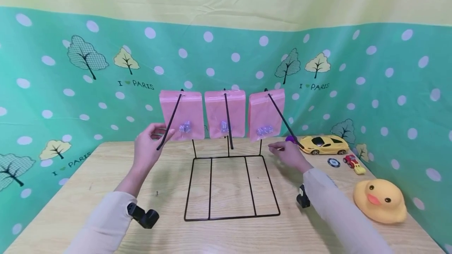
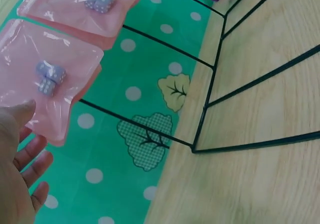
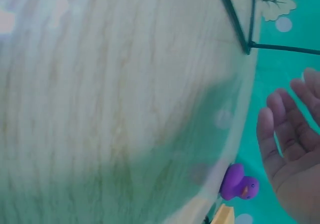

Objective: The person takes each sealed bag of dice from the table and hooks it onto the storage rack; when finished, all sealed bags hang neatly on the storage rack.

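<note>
Three pink zip bags with purple dice hang side by side on a black wire display rack [image 1: 233, 218]. My left hand [image 1: 150, 140] is at the lower left edge of the left bag [image 1: 169, 107], its thumb in front and index finger behind, pinching the edge. In the left wrist view, that bag [image 2: 75, 59] shows its dice [image 2: 50, 77] beside the thumb. The middle bag [image 1: 215, 107] and the right bag [image 1: 259, 115] hang untouched. My right hand [image 1: 287, 154] is below and right of the right bag, fingers extended, holding nothing.
Toys lie at the table's right: a yellow car [image 1: 326, 144], a small red-and-yellow vehicle [image 1: 354, 164], a round chip [image 1: 333, 162] and a large yellow duck [image 1: 379, 203]. A purple duck [image 3: 235, 181] sits near the right hand. The rack's prongs project forward. A polka-dot curtain [image 1: 226, 66] backs the table.
</note>
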Demonstrator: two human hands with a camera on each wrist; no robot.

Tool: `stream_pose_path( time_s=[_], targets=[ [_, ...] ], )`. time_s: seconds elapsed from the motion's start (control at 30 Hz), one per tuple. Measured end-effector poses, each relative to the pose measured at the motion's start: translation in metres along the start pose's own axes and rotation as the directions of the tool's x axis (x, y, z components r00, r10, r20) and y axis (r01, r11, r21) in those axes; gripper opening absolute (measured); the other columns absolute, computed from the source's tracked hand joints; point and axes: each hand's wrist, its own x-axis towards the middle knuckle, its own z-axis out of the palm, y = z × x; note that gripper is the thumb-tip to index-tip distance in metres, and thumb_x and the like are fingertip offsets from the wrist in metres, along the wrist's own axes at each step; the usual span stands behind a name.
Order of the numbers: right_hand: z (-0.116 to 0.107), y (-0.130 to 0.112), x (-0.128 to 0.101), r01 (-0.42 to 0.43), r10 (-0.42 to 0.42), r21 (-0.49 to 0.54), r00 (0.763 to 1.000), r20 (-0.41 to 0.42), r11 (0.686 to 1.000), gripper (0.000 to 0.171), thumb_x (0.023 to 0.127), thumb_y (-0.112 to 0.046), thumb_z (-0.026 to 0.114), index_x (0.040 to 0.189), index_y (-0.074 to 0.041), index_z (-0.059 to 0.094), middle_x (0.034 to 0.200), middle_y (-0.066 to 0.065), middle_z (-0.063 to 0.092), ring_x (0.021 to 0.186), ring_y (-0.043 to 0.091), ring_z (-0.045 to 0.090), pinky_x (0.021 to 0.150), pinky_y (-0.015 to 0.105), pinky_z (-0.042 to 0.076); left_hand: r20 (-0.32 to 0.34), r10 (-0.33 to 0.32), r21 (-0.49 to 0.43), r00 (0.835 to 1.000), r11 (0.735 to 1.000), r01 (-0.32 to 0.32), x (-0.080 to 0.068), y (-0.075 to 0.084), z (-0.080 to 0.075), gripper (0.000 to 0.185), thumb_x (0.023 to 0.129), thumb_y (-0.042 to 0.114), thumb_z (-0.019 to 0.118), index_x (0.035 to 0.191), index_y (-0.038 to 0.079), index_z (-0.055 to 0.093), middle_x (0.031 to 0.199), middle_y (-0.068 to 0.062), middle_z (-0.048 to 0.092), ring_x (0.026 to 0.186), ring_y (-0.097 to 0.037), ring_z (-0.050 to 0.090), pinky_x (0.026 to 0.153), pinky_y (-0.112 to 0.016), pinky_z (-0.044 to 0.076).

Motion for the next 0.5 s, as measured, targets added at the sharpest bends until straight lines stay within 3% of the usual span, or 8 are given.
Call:
stream_pose_path(
  time_s=[0.3,0.5],
  targets=[
    [-0.009,-0.006,-0.013,-0.078,0.075,-0.057,0.996,-0.052,0.995,0.034,0.104,-0.02,0.059,0.131,0.0,0.066,0.125,0.019,0.066,0.107,0.035,0.063,0.088,0.048,0.054,0.061,-0.034,0.034,0.998,0.999,0.032,-0.007,-0.01,-0.009,0.044,0.1,0.031,0.068,0.129,0.0,0.063,0.12,-0.024,0.067,0.109,-0.036,0.065,0.081,-0.025,0.049],
    [-0.014,-0.01,-0.024,-0.066,0.054,-0.123,0.994,-0.099,0.99,0.037,0.104,-0.02,0.059,0.135,-0.001,0.062,0.128,0.022,0.064,0.113,0.04,0.06,0.091,0.056,0.051,0.07,-0.07,0.025,0.995,0.997,0.068,-0.008,-0.015,-0.011,0.046,0.1,0.031,0.067,0.133,0.0,0.06,0.123,-0.025,0.065,0.112,-0.036,0.062,0.082,-0.029,0.049]
  ],
)
